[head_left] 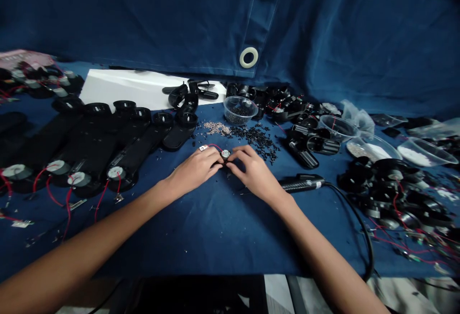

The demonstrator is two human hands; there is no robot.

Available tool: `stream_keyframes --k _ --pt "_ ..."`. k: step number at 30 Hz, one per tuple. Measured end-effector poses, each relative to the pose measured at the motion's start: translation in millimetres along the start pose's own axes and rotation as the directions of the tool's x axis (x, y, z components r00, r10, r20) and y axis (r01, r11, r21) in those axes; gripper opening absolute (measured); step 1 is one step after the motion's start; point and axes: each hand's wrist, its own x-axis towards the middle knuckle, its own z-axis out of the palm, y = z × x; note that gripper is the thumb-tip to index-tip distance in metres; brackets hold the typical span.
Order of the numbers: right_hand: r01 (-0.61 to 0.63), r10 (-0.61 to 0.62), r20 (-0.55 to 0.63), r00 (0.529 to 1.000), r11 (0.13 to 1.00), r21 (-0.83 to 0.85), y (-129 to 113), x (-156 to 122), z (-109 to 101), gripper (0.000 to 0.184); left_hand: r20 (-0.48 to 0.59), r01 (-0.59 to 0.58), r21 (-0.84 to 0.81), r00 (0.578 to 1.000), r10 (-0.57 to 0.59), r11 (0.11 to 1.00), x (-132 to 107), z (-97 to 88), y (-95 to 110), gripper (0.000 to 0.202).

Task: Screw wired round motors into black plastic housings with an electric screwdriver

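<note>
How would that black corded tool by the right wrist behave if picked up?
The black tool would probably feel stiff, given its straight, solid-looking body. Its cord seems bendy, lying in a loose curve, and might drag behind when lifted.

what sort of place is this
Probably a small electronics assembly bench: black housings with round silver parts and red wires are lined up on the left, small loose pieces lie scattered, and a corded tool lies by the right hand.
</note>
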Motion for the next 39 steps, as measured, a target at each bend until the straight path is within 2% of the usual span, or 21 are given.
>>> stream_keyframes --k 2,3,4,6,8,9,11,14,16,17,19,21,24,27,29,31,33,35,36,37,39 --pt "-0.125 0.121 -0.107 0.987 0.992 -0.031 -0.5 -9.4 -13.5 0.017 0.002 0.000 -0.002 1.000 0.000 1.000 1.3 -0.7 0.1 0.009" --pt "-0.232 0.218 -0.178 0.960 0.971 -0.062 -0.4 -16.5 -20.9 0.021 0.012 -0.013 0.005 1.000 0.013 1.000 2.3 -1.5 0.2 0.010" --pt "-0.363 0.330 -0.258 0.908 0.927 -0.094 0.2 -24.8 -28.1 0.026 0.027 -0.028 0.020 0.999 0.028 0.999 3.4 -2.5 0.4 0.012" --pt "-0.635 0.542 -0.404 0.737 0.759 -0.140 3.0 -44.2 -40.1 0.039 0.064 -0.068 0.063 0.996 0.064 0.996 5.4 -5.0 0.9 0.017" --pt "-0.792 0.662 -0.465 0.588 0.590 -0.161 8.5 -63.2 -47.1 0.057 0.091 -0.095 0.090 0.992 0.087 0.991 6.6 -7.0 1.4 0.018" --pt "-0.823 0.692 -0.473 0.546 0.548 -0.148 12.1 -71.2 -48.7 0.066 0.094 -0.093 0.089 0.992 0.085 0.992 6.9 -7.6 1.7 0.018" --pt "-0.839 0.740 -0.445 0.504 0.542 -0.048 20.3 -82.0 -48.7 0.083 0.090 -0.083 0.076 0.993 0.076 0.994 7.0 -7.5 1.7 0.016" --pt "-0.855 0.846 -0.308 0.435 0.495 0.153 30.9 -85.1 -44.1 0.108 0.090 -0.104 0.074 0.991 0.098 0.992 6.5 -5.2 0.5 0.018" --pt "-0.882 0.894 -0.231 0.384 0.429 0.194 35.2 -82.6 -39.7 0.121 0.087 -0.129 0.064 0.989 0.123 0.990 5.9 -3.6 -1.5 0.020" --pt "-0.884 0.899 -0.217 0.381 0.423 0.200 36.5 -81.4 -37.4 0.124 0.077 -0.124 0.042 0.990 0.121 0.991 5.7 -3.1 -2.7 0.020" --pt "-0.865 0.887 -0.226 0.403 0.450 0.222 38.4 -80.4 -33.2 0.125 0.058 -0.085 -0.037 0.995 0.087 0.996 5.6 -3.0 -5.8 0.020" --pt "-0.849 0.880 -0.250 0.403 0.462 0.257 39.5 -81.3 -30.1 0.123 0.056 -0.039 -0.126 0.997 0.047 0.991 6.3 -4.0 -9.5 0.019" --pt "-0.832 0.896 -0.281 0.345 0.430 0.350 38.5 -85.3 -29.6 0.121 0.070 -0.018 -0.194 0.997 0.033 0.981 8.9 -5.7 -15.2 0.017" --pt "-0.741 0.916 -0.290 0.276 0.395 0.543 32.6 -90.6 -35.1 0.113 0.065 -0.005 -0.220 0.998 0.020 0.975 11.7 -6.7 -18.3 0.015" --pt "-0.635 0.924 -0.305 0.232 0.381 0.672 25.8 -93.6 -41.9 0.104 0.069 0.008 -0.240 0.998 0.009 0.971 12.6 -7.4 -17.2 0.015" --pt "-0.465 0.907 -0.359 0.220 0.421 0.779 17.1 -95.2 -50.3 0.086 0.090 0.024 -0.244 0.996 -0.002 0.969 12.5 -8.2 -13.1 0.016" --pt "-0.243 0.877 -0.434 0.208 0.476 0.845 6.2 -95.1 -58.8 0.055 0.116 0.039 -0.239 0.993 -0.011 0.970 11.1 -9.0 -6.5 0.016" --pt "-0.035 0.858 -0.478 0.186 0.492 0.870 -7.0 -93.1 -66.1 0.027 0.133 0.040 -0.244 0.991 -0.007 0.969 9.0 -9.3 0.7 0.017" --pt "0.037 0.857 -0.479 0.187 0.481 0.876 -14.0 -91.4 -69.0 0.019 0.136 0.030 -0.250 0.991 0.004 0.968 7.8 -9.1 3.9 0.017" --pt "0.081 0.854 -0.476 0.212 0.470 0.879 -21.0 -89.1 -71.5 0.014 0.137 0.017 -0.255 0.990 0.018 0.967 6.6 -8.7 6.6 0.016" --pt "0.123 0.829 -0.467 0.308 0.452 0.884 -33.2 -82.7 -75.2 0.017 0.127 -0.010 -0.262 0.991 0.044 0.965 4.2 -6.8 10.0 0.016"
